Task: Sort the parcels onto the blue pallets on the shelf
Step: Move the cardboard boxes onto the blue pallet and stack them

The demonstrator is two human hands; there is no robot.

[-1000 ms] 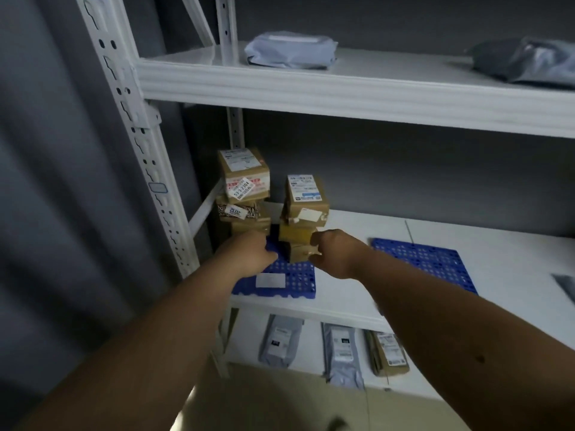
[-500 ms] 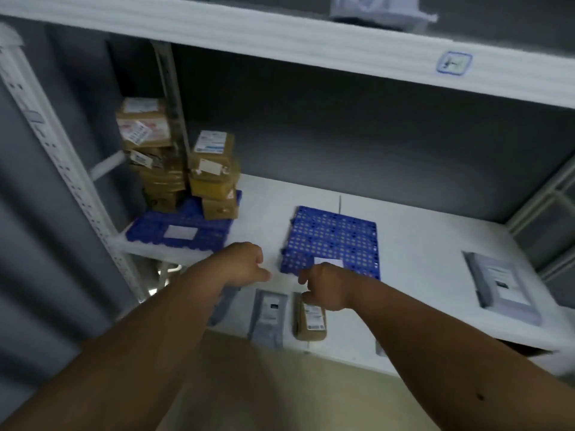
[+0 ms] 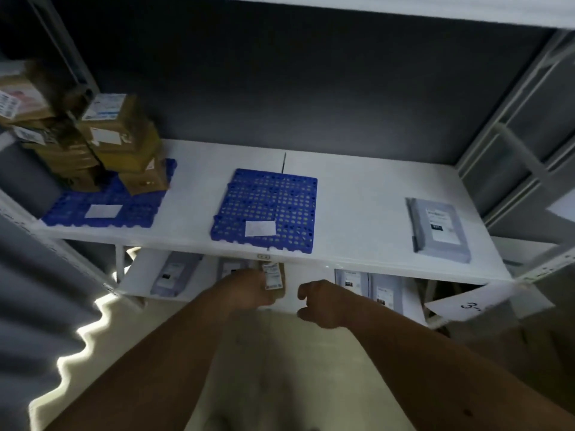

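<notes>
Parcels: brown boxes stacked on left pallet; middle pallet bare
Left hand grips brown parcel on lower shelf; right hand loosely curled, holding nothing; grey mailer lies right

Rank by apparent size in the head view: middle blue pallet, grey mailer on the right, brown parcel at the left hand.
1. Middle blue pallet
2. Grey mailer
3. Brown parcel, partly hidden by the left hand and shelf edge, so unsure.

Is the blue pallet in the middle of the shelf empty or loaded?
Empty. The middle blue pallet carries only a white label; no parcel lies on it.
</notes>
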